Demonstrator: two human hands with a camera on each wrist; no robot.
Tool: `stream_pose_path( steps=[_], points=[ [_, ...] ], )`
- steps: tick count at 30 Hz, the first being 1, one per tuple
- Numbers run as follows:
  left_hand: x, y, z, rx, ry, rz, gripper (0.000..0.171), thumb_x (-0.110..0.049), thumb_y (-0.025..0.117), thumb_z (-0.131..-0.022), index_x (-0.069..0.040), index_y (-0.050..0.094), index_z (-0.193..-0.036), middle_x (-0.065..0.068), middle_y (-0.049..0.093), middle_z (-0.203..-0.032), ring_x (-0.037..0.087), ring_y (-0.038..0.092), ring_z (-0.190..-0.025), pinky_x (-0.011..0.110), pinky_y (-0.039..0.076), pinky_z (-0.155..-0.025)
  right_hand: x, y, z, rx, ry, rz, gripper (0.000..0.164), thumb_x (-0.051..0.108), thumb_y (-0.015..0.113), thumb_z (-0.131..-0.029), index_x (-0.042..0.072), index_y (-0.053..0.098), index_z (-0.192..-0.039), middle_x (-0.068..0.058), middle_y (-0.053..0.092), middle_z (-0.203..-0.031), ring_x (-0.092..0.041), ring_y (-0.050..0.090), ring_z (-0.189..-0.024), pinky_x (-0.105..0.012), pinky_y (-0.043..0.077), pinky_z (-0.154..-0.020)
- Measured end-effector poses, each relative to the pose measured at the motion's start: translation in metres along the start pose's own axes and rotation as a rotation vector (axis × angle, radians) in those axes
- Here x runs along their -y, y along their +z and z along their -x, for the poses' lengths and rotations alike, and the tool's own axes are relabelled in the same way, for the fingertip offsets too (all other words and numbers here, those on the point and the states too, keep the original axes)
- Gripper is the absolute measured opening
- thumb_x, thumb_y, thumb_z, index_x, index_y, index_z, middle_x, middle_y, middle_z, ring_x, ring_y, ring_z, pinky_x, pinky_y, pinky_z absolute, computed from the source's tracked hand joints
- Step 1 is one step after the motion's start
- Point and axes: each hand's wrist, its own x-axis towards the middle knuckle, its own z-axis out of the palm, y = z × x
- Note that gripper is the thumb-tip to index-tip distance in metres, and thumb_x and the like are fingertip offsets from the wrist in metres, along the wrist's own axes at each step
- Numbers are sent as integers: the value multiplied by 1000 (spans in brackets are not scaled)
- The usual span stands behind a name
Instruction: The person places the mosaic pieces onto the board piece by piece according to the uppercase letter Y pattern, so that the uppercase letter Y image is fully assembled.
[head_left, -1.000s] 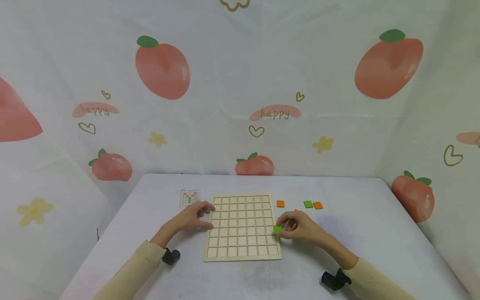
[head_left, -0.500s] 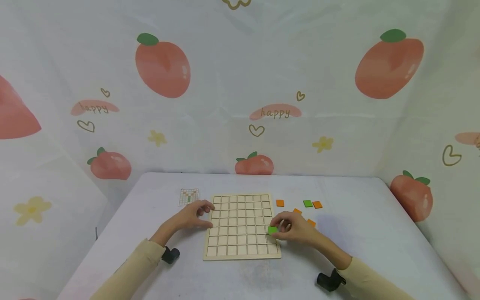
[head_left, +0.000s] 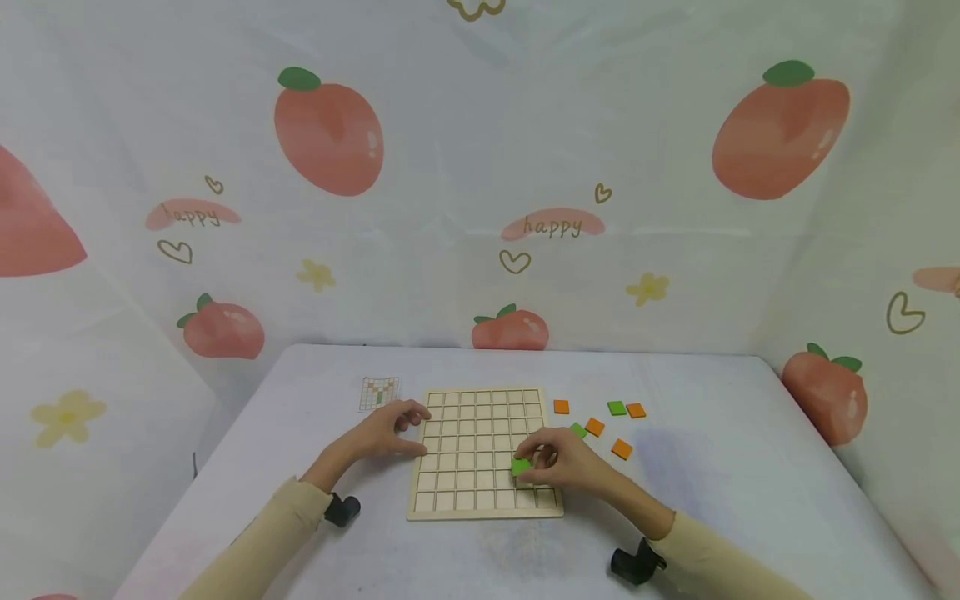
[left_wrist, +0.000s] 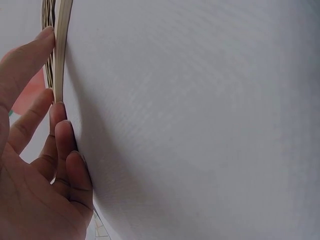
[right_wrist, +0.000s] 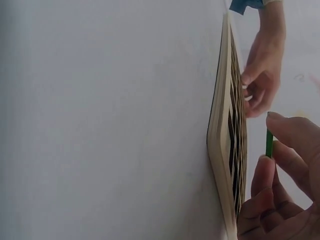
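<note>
In the head view my right hand (head_left: pixel 568 460) pinches a small green square tile (head_left: pixel 519 467) between thumb and fingertips, over the right part of a wooden grid board (head_left: pixel 467 461). The right wrist view shows the green tile (right_wrist: pixel 269 145) edge-on, apart from the board surface. My left hand (head_left: pixel 386 433) rests at the board's left edge, thumb and fingers spread. In the left wrist view the fingertips of the left hand (left_wrist: pixel 45 155) touch the board's side (left_wrist: pixel 61 55). No tiles show in the board's visible squares.
Right of the board lie several loose tiles, orange (head_left: pixel 622 449) and green (head_left: pixel 617 407), some near my right hand. A small card with a printed grid pattern (head_left: pixel 379 393) lies behind my left hand. A fruit-printed cloth (head_left: pixel 420 250) hangs behind the white table (head_left: pixel 697 467).
My right hand has carried the green tile leftward from the board's right edge to over its squares. Loose tiles behind that hand have come into sight. My left hand stays at the left edge.
</note>
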Motion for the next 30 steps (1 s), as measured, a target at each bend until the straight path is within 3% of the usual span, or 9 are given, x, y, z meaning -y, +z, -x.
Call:
stream_pose_path(
  steps=[10, 30],
  points=[
    [-1, 0, 0, -3, -28, -6, 51, -26, 91, -77, -11, 66, -120, -3, 56, -101, 18, 51, -90, 40, 44, -84, 7, 18, -10, -4, -28, 6, 23, 9, 85, -83, 9, 75, -103, 1, 66, -92, -10, 61, -75, -27, 53, -70],
    [-4, -1, -1, 7, -39, 0, 52, -25, 91, -77, -10, 66, -120, -2, 56, -101, 20, 51, -91, 42, 43, -84, 17, 38, -26, 32, 37, 79, 19, 10, 87, -81, 10, 76, -97, 3, 68, -92, -7, 57, -69, -25, 49, -64]
  ],
)
